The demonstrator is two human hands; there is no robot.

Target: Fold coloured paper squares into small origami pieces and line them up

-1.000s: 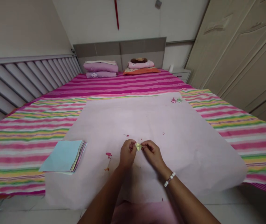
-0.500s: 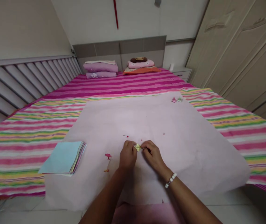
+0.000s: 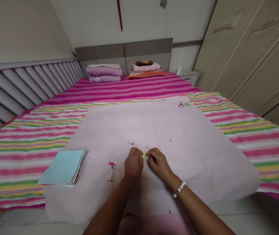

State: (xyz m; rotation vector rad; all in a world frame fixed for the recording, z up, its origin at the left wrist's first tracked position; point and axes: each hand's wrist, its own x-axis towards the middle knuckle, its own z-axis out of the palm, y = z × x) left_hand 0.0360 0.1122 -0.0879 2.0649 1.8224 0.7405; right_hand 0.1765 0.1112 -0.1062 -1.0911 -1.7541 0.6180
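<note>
A small folded piece of yellow paper (image 3: 143, 155) is pinched between my two hands, just above the pale sheet (image 3: 119, 120). My left hand (image 3: 133, 162) is closed on its left side, fingers curled. From the right, my right hand (image 3: 160, 162) grips the other side with thumb and forefinger; a white bead bracelet circles that wrist. The fingers partly cover the paper, so its exact shape is hard to make out. Two small folded paper pieces, one pink (image 3: 181, 104) and one green (image 3: 187, 104), lie at the sheet's far right corner.
A stack of coloured paper (image 3: 61, 167), light blue on top, lies at the left edge of the sheet. Printed marks on the sheet include a pink figure (image 3: 112, 164). Folded purple bedding (image 3: 104, 71) and a pink pile (image 3: 146, 67) sit by the headboard (image 3: 149, 49). A railing (image 3: 31, 78) runs along the left.
Both hands stay at nearly the same spot. The yellow paper shows slightly less and looks a little turned between the fingers. The whole view has shifted slightly.
</note>
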